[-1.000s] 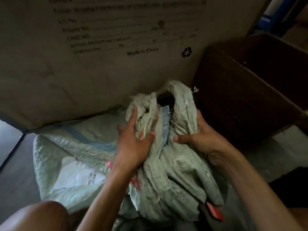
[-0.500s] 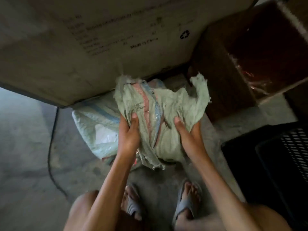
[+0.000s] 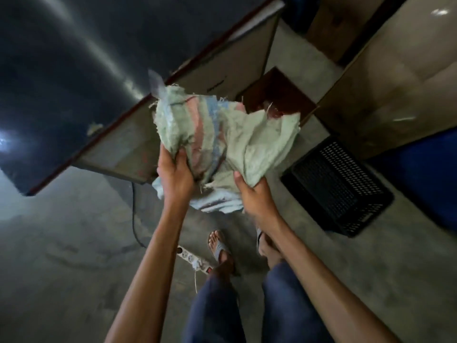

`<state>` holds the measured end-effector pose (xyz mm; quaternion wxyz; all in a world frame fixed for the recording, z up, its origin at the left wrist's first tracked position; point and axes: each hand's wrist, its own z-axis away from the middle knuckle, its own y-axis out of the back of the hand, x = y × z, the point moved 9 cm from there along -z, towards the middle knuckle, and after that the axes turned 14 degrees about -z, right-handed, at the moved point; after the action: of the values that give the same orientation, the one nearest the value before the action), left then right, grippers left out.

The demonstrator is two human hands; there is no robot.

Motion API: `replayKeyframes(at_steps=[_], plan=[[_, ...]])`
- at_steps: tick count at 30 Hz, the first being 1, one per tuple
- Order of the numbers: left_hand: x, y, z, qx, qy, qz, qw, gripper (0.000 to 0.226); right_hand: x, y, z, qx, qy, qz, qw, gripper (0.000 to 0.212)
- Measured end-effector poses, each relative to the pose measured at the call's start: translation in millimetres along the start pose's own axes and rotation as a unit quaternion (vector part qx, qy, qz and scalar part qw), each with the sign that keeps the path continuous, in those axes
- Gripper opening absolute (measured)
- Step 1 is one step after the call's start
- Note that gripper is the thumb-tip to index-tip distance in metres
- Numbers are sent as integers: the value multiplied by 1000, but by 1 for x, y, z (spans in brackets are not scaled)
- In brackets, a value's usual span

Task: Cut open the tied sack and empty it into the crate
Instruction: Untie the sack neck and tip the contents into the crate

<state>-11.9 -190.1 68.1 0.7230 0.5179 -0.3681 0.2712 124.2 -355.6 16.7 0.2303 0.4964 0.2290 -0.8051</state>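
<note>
A pale green woven sack [image 3: 222, 134] with pink and blue stripes hangs crumpled in the air in front of me. My left hand [image 3: 176, 173] grips its left side from below. My right hand [image 3: 254, 194] grips its lower right edge. The frayed mouth points up and away, toward a brown open box [image 3: 291, 95] behind it. A black plastic crate [image 3: 338, 186] with perforated walls stands on the floor to the right of the sack, apart from it. Another pale sack [image 3: 215, 206] lies on the floor under my hands.
A large flat cardboard box [image 3: 222, 70] leans at the back. A white power strip [image 3: 193, 259] and a dark cable [image 3: 134, 219] lie on the concrete floor by my sandalled feet [image 3: 220, 248]. A blue container [image 3: 425, 174] stands right of the crate.
I have risen from a crouch to standing. The sack has been lifted off the floor in both hands, and the black crate has come fully into view on the right.
</note>
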Motion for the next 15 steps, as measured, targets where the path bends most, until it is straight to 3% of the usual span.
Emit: replayKeyframes(at_steps=[7,11,15], plan=[[76,47,78,-97,-110,-19,989,37,-65,46,104,33,53,-20,998,34],[94,12,96,-159,-122,20,980,40,-97,101,133,82,94,-38,991,38],[122,-55,124,-249,-156,40,955,42,-94,171,143,143,82,-49,985,44]])
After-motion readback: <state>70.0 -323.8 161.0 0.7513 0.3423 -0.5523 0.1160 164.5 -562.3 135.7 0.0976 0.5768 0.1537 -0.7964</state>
